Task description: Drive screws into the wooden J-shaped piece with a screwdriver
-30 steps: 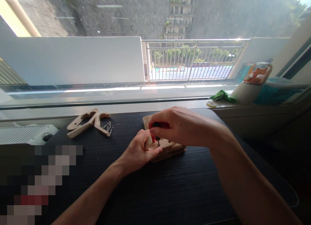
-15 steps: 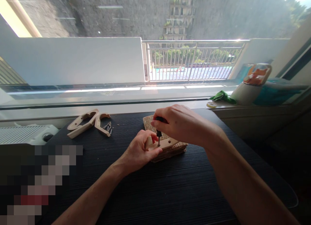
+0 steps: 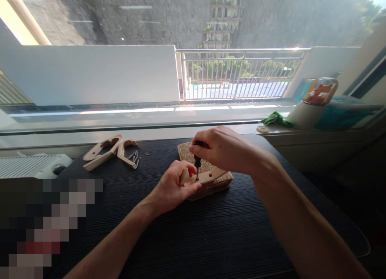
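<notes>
Right grip (image 3: 218, 144) closed round a screwdriver (image 3: 197, 161) standing in one hole (image 3: 197, 179), seemingly mid-work, of a wooden piece (image 3: 217, 174) held by the left grip (image 3: 176, 180) on a brown block (image 3: 185, 151), while a second hole (image 3: 210, 175) below the right grip looks unfilled and screws (image 3: 134, 156) and wooden parts (image 3: 93, 163) lie loose, left of both grips.

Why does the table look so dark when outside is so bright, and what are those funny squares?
Head view: daylight glares through the window, which probably makes the black table look darker; head view, lower left: blocky squares hide whatever is there; head view, middle: the screwdriver shows without much blur.
</notes>
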Demonstrator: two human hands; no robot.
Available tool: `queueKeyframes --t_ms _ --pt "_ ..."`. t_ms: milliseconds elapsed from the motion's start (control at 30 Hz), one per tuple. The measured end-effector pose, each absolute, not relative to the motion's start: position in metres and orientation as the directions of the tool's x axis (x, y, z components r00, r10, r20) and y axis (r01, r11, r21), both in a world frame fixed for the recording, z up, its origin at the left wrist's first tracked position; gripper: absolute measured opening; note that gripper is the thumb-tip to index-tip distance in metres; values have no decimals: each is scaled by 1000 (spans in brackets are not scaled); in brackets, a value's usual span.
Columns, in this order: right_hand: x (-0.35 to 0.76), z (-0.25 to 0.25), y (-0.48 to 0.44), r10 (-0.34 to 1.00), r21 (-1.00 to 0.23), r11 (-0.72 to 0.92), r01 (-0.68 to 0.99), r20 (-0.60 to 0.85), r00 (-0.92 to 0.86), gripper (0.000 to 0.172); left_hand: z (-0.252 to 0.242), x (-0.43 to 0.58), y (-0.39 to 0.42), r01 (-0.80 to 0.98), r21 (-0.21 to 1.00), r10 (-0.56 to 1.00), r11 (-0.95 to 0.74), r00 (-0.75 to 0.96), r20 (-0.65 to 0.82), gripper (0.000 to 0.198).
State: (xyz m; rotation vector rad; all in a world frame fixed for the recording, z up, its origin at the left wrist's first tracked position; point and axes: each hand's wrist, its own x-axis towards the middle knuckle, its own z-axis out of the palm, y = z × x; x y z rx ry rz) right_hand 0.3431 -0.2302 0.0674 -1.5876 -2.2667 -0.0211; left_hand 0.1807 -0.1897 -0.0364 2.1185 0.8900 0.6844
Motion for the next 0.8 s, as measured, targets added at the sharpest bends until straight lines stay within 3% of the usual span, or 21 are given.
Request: queueKeyframes --t_ms 133,400,600,800 --pt "341 67 -232 916 -157 307 939 316 -247 30 -37 181 -189 368 780 755 -506 626 194 21" --pt "335 76 -240 885 -256 458 852 221 -409 21 -41 181 -188 340 803 766 -489 608 209 19" --pt "336 69 -232 900 -195 383 903 300 -317 23 -38 180 -190 357 796 765 -488 615 193 21" --pt "333 79 -236 923 -60 328 943 232 -307 26 -36 177 -188 341 783 749 -520 622 227 20"
